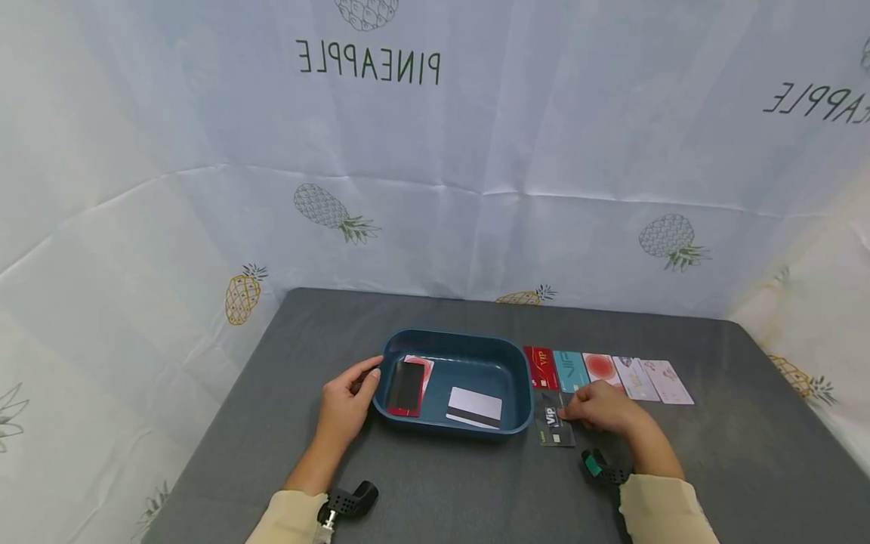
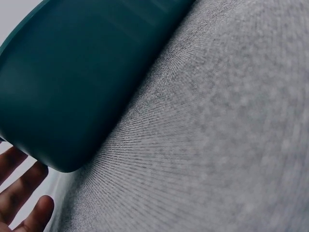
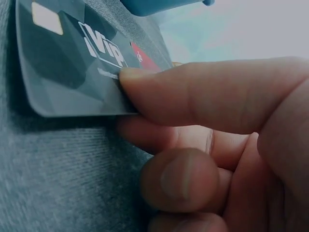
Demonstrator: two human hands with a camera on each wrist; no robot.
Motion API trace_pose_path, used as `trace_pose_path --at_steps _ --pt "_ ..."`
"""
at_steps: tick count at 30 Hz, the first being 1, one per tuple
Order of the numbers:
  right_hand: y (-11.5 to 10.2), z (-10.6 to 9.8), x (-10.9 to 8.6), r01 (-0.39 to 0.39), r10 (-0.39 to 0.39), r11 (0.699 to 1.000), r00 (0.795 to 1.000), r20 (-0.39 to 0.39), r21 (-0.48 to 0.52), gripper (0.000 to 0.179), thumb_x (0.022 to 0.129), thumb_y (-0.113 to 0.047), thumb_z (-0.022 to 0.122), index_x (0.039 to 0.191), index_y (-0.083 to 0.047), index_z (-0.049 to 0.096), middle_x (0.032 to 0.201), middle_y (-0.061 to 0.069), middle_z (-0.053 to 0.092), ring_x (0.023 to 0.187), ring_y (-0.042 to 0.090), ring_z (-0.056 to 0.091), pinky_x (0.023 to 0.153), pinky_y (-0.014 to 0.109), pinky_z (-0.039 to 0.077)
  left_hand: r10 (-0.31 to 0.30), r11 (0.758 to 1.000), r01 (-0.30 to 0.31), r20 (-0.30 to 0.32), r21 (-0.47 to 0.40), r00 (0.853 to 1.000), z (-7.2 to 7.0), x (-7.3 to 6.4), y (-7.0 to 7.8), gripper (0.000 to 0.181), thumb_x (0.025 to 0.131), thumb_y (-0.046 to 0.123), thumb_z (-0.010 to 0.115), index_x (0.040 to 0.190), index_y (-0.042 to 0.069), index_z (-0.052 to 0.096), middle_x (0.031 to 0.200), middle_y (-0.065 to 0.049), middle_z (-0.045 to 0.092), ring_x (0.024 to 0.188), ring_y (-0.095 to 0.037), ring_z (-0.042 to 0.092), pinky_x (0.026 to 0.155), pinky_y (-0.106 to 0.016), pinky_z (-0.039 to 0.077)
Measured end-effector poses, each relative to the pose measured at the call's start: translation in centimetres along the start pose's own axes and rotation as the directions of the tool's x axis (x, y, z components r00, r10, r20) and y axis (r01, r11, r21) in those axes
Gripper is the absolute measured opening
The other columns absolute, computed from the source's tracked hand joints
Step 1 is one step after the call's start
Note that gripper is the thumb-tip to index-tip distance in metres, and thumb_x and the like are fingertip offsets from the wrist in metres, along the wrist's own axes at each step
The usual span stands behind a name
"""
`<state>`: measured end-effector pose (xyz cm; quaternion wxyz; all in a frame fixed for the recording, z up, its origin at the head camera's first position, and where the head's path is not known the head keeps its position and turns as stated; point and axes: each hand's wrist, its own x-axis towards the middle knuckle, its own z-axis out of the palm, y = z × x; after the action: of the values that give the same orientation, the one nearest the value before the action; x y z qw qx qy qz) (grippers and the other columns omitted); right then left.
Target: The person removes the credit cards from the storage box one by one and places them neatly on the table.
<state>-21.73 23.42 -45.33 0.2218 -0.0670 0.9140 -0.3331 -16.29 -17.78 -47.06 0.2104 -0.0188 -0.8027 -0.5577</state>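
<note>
Smooth satin-sheen plastic tray point(image 1: 450, 345), glossy plastic-looking black card point(image 1: 552, 434), matt woven tablecloth point(image 1: 462, 483); creased cloth backdrop point(image 1: 476, 136)

Fingers point(image 3: 193, 92) pinch dark Vip card point(image 3: 63, 67) by edge; red card point(image 3: 143, 57), blue tray point(image 3: 159, 6) beyond.

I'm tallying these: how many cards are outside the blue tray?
6. In a row right of the tray: red card, teal card, red-disc card, white card, pink card. Nearer the wearer, the right hand pinches the black Vip card. Any lying underneath would be hidden.
</note>
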Motion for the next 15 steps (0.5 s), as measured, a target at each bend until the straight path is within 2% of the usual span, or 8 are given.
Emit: trace_pose_path --at_steps 9,15 --pt "-0.13 0.1 0.46 -0.02 0.02 1.0 1.0 -0.002 -0.013 0.035 0.089 -0.032 0.069 0.066 -0.006 0.064 0.056 0.001 0.054 0.056 0.017 0.05 0.053 0.026 0.04 0.034 0.999 -0.034 0.0 -0.014 0.999 -0.1 0.3 -0.12 0.024 0.096 0.006 0.062 0.117 0.002 0.071 0.107 -0.018 0.073 0.071 -0.004 0.056 0.062 -0.016 0.047" --pt "0.06 0.13 0.76 -0.045 0.045 0.999 0.999 0.003 -0.01 0.035 0.09 -0.033 0.068 0.067 -0.006 0.063 0.055 0.001 0.052 0.054 0.016 0.049 0.052 0.026 0.039 0.009 1.0 -0.009 -0.01 -0.011 1.0 0.25 0.26 -0.11 0.024 0.095 0.006 0.063 0.117 0.003 0.072 0.107 -0.019 0.072 0.069 -0.005 0.053 0.061 -0.015 0.044"
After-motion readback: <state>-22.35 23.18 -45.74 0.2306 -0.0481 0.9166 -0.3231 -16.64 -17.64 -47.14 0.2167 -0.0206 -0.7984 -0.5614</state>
